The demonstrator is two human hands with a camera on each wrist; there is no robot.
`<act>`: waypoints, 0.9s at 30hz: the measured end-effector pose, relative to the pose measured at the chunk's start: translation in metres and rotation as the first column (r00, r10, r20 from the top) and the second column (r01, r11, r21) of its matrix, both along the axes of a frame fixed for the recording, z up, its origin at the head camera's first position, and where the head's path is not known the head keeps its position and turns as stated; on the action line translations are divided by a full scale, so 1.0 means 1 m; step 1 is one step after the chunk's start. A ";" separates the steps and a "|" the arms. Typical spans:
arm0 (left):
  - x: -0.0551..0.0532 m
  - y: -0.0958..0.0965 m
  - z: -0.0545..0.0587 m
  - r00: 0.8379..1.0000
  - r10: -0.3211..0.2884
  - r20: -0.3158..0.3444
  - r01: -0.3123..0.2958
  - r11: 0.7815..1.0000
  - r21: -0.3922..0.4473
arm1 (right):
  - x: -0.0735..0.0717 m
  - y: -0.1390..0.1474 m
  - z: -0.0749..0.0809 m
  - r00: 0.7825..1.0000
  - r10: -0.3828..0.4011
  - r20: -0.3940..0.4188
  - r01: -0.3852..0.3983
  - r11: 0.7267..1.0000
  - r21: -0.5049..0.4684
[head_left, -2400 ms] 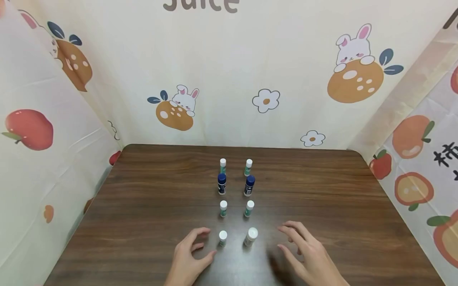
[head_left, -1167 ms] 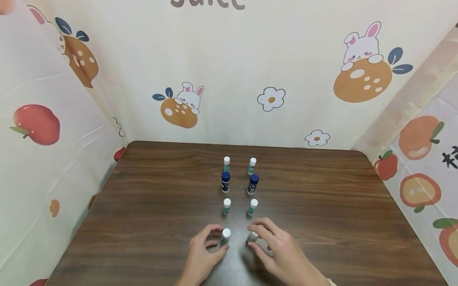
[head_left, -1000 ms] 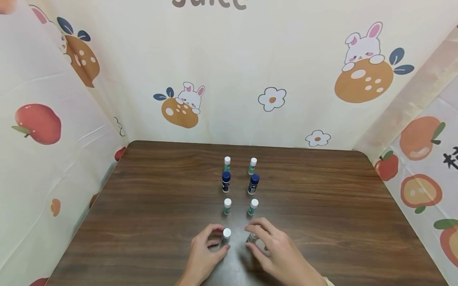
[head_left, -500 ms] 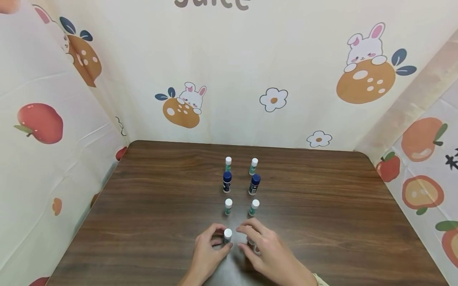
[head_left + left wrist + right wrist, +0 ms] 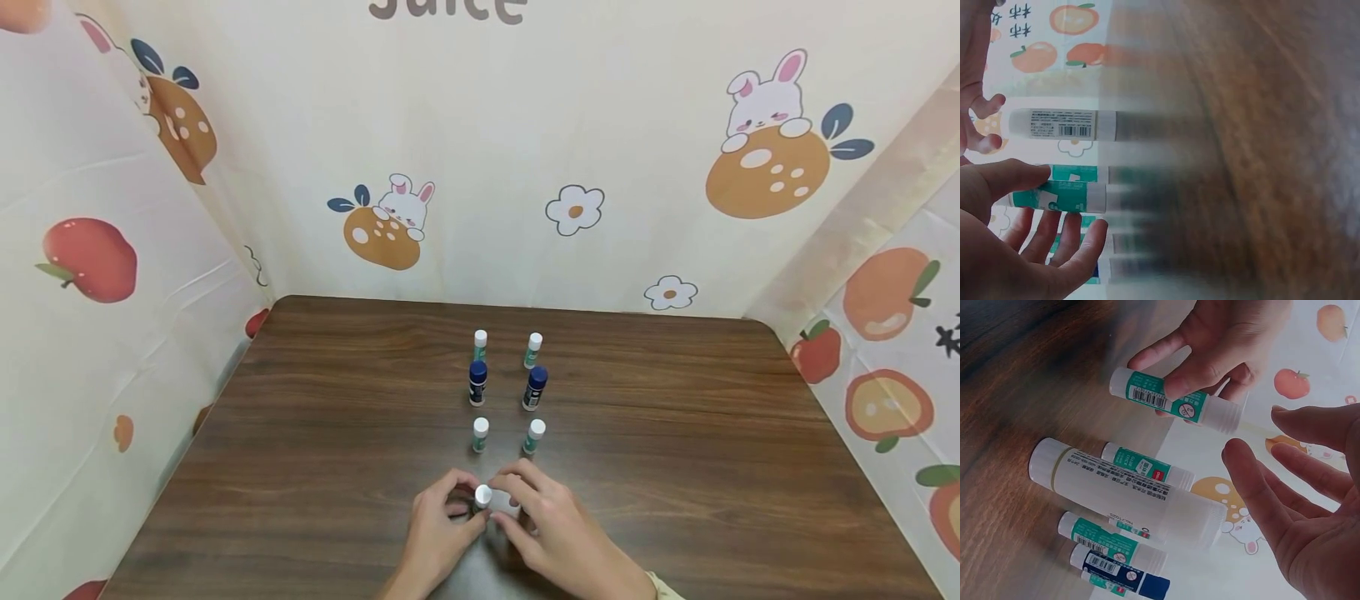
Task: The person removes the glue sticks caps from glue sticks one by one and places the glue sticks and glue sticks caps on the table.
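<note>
1. My left hand: thumb and fingers grasp the green stick about its labelled barrel; the white cap stands bare above the pinch.
2. Green stick: upright or nearly so, about midway between the left and right edges of the table, well apart from the far edge; the near edge is out of view. Whether its base bears on the wood, I cannot tell.
3. My right hand: released, fingers curved and spread, tips just beside the cap, no contact showing.
4. White stick: standing near the green stick, on the side of the right edge; largely masked by my right hand in the head view.
5. Toward the far edge: green sticks and blue sticks, ranged in pairs.
6. Technique, as I judge it: a mid-barrel pinch, thumb opposed to fingers, should steady the green stick without tilting it. My right fingertips would work best level with the cap, palm high enough to clear the white stick. Likely fault: a knuckle toppling the latter.
</note>
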State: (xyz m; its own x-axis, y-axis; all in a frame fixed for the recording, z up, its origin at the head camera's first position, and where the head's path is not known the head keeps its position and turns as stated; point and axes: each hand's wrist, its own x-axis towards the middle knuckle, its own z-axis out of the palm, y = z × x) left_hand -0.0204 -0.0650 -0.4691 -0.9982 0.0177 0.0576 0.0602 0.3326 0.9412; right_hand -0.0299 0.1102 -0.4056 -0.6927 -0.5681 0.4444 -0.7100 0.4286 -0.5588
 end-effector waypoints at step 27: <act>0.007 -0.008 0.028 0.998 0.000 -0.060 -0.001 1.000 -0.019 | 0.002 -0.003 0.014 1.000 0.005 -0.006 -0.005 1.000 0.002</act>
